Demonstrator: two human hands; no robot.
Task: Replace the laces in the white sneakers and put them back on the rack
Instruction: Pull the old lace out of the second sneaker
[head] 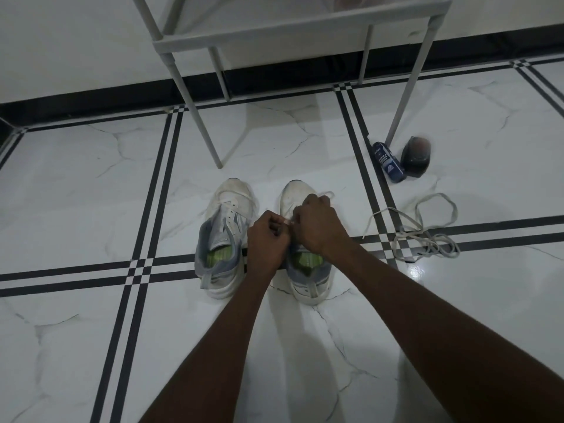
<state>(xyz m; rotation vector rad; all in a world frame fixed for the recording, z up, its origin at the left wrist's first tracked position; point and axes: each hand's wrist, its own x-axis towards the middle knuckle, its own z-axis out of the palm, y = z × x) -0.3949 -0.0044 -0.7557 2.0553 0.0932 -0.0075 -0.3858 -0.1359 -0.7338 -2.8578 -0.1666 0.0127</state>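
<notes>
Two white sneakers with grey collars and green insoles stand side by side on the tiled floor, toes pointing away from me. The left sneaker (224, 236) has a lace only through its front eyelets. Over the right sneaker (305, 270) both hands work close together. My left hand (267, 239) pinches a white lace end with curled fingers. My right hand (316, 224) grips the lace above the tongue, hiding the eyelets; a loop of the lace (326, 195) pokes out past its knuckles. A pile of loose grey-white laces (424, 230) lies on the floor to the right.
The white shoe rack (268, 38) stands just behind the sneakers, its legs reaching the floor near the left toe and at the right. A blue bottle (389, 161) and a dark rounded object (415, 157) lie beside the rack's right leg. A black skirting runs along the wall.
</notes>
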